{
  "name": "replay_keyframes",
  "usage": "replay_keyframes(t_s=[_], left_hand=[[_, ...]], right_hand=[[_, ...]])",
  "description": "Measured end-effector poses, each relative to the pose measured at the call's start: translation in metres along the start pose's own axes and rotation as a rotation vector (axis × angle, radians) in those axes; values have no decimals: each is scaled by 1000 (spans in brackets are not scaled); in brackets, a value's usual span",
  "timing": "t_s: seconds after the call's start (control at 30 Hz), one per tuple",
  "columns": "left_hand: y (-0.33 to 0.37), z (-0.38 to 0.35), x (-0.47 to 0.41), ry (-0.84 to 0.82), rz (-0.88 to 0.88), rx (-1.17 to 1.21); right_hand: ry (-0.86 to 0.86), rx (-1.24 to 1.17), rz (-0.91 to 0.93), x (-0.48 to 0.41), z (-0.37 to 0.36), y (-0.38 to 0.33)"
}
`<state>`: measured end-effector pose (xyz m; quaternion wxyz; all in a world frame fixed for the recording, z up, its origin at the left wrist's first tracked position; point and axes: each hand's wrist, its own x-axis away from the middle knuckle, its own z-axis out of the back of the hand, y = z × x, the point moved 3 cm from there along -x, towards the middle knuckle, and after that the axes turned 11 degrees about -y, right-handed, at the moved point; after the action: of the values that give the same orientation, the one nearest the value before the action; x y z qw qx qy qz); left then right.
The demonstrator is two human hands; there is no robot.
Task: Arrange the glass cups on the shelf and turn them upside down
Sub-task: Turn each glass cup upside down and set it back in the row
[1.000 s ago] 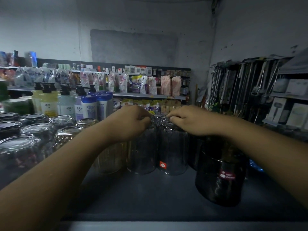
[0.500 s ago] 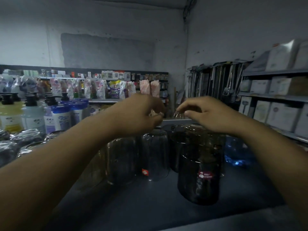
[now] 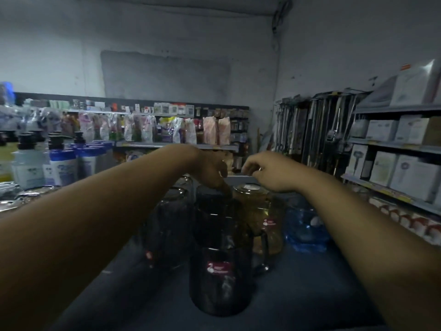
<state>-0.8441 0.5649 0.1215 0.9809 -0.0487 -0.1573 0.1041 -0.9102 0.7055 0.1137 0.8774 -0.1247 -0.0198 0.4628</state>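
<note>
Above upturned glass cups (image 3: 220, 247), both hands (image 3: 211, 167)

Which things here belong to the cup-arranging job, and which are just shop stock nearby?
Part of the job:
- dark glass cup
- amber glass cup
- clear glass cups
- shelf
- left hand, right hand

Just nearby:
- pump bottles
- white boxes
- blue glassware
- packets on the far shelving
</note>
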Motion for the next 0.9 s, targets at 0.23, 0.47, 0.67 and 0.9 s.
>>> replay_keyframes(t_s=[0.23,0.47,0.67,0.9], left_hand=[[0,8,-32,-213,133,152],[0,9,-33,-183,115,288],[-18,35,-14,83,41,303],[-60,34,44,482,-43,677]], right_hand=[[-82,-78,61,-35,-7,-3],[28,-133,43,-36,-15,2],[157,-222,77,-22,-14,0],[363,-419,77,-16,-7,-6]])
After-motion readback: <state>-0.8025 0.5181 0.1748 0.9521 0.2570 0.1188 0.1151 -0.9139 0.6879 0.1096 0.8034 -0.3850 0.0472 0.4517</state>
